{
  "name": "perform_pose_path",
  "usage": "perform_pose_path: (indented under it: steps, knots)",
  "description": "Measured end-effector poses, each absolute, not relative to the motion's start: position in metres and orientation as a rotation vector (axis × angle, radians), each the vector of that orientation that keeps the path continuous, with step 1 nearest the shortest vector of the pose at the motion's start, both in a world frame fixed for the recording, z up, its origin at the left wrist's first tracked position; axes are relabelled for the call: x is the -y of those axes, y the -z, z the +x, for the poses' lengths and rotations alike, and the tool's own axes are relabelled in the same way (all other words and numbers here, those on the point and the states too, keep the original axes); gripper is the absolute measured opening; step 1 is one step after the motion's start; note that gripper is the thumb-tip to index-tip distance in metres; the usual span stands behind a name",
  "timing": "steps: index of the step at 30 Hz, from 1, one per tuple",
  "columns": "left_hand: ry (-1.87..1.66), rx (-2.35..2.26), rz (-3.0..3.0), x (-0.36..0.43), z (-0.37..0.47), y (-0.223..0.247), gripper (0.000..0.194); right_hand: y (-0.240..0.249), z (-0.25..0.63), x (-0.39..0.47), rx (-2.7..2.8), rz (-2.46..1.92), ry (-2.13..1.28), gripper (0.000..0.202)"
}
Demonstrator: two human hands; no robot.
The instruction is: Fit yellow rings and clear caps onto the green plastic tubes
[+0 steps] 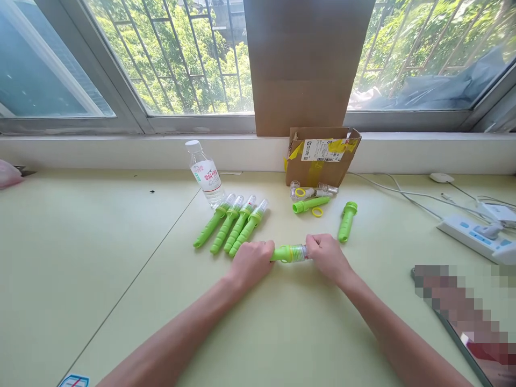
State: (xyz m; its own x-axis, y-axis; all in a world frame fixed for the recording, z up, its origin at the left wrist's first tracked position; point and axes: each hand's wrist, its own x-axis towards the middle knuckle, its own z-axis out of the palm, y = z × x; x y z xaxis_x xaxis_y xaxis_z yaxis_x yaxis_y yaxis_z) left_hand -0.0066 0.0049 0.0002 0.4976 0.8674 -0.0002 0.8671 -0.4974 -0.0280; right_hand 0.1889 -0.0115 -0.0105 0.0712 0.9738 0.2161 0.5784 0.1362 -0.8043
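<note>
Both hands hold one green plastic stick [285, 253] with a clear cap [299, 252], lying sideways above the table. My left hand [253, 260] is wrapped round its green handle, hiding the handle's end. At the other end, the closed fingers of my right hand [325, 257] grip the clear cap and cover its tip. Several capped sticks of the same kind [243, 228] lie side by side just beyond my left hand. Past my right hand, an uncapped green handle [347, 221] rests on the table.
Another green handle [310, 205], clear caps [327, 188] and yellow rings [317, 212] lie before a cardboard box [318, 158]. A water bottle [206, 174] stands behind the capped sticks. To the right are a power strip [475, 236], cables and a dark-edged flat object [451, 328], partly blurred.
</note>
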Motion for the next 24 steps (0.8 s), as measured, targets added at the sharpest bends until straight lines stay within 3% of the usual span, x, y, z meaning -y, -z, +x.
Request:
perform_pose_path:
  steps: [6,12,15,19,24]
  knots:
    - [0.008,1.479,-2.62,-0.003,-0.006,-0.001,0.028,0.021,0.188,0.012,1.555,-1.481,-0.504,0.04]
    - [0.151,1.54,-2.834,-0.004,-0.009,-0.01,0.009,0.02,0.189,0.016,1.78,-1.084,0.068,0.033]
    - [0.105,1.647,-2.976,-0.007,-0.013,-0.015,0.015,0.018,0.191,0.018,1.869,-0.943,0.216,0.028]
    - [0.132,1.658,-2.868,-0.007,-0.009,-0.012,0.016,0.017,0.192,0.017,1.889,-0.974,0.22,0.03]
    - [0.017,1.643,-2.73,-0.006,-0.006,-0.002,0.017,0.015,0.187,0.015,1.807,-1.272,-0.035,0.036]
